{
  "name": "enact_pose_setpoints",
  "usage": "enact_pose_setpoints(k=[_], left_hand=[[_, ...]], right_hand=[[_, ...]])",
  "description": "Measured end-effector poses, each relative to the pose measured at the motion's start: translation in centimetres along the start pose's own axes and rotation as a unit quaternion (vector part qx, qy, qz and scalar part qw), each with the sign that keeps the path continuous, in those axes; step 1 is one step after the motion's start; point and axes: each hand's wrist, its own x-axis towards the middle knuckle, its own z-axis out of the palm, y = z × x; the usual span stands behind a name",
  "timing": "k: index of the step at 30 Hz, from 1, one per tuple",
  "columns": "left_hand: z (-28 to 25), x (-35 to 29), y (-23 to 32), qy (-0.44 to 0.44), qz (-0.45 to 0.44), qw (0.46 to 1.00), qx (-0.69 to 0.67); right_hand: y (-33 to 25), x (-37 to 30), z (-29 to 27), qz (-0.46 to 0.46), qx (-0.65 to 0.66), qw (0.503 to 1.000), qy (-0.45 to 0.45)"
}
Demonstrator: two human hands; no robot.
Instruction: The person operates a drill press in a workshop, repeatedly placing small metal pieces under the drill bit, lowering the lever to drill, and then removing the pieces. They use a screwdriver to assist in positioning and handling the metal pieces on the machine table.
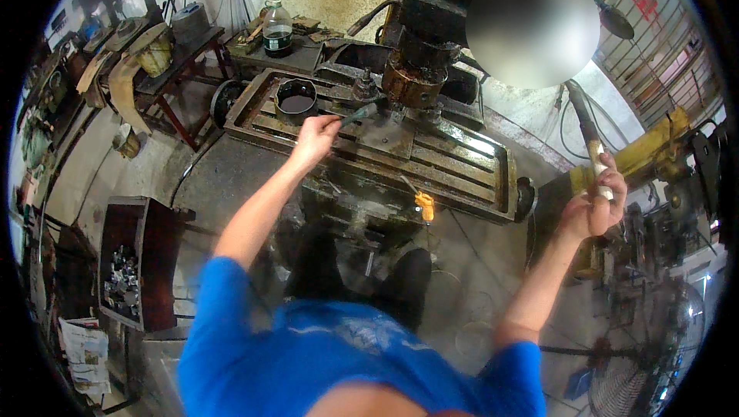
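Item: drilling station, work under way. My left hand (314,140), fingers closed round a brush (356,115), holds its tip by the drill head (414,82) over the slotted machine table (431,157). My right hand (594,205) grips the feed lever (586,133). I judge drilling unfinished.

A clear plastic bottle (277,28) with a green label stands on the bench behind the machine table.

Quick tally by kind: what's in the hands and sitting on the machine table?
Slim dark brush in the left hand: 1
Long lever handle in the right hand: 1
Round black metal pot: 1
Small orange-handled tool: 1
Total: 4
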Motion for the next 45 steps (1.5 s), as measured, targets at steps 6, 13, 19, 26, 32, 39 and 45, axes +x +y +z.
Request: enact_pose_setpoints(k=[6,13,19,26,32,39,45], left_hand=[[5.0,3.4,-0.7,0.048,0.034,0.998,0.039],[5.0,3.2,-0.5,-0.007,0.008,1.000,0.002],[4.1,2.1,-0.2,-0.023,-0.032,0.997,-0.073],[2.1,0.3,-0.5,-0.047,-0.051,0.996,-0.061],[0.8,-2.6,0.2,-0.043,-0.036,0.998,-0.024],[0.4,-3.3,-0.1,-0.059,0.028,0.997,0.037],[0.6,-3.8,1.1,-0.101,-0.010,0.992,0.071]], right_hand=[[0.4,0.1,0.1,-0.011,-0.016,1.000,0.002],[0.3,-0.9,-0.3,0.007,0.017,1.000,-0.011],[0.6,-1.8,-0.1,0.008,0.004,1.000,0.003],[1.1,-2.9,-0.3,0.014,0.001,1.000,0.009],[1.4,-3.9,-0.3,0.020,0.015,1.000,0.013],[1.6,-4.7,-0.1,0.017,0.015,1.000,0.021],[2.1,-5.2,-0.5,0.013,0.018,1.000,0.016]])
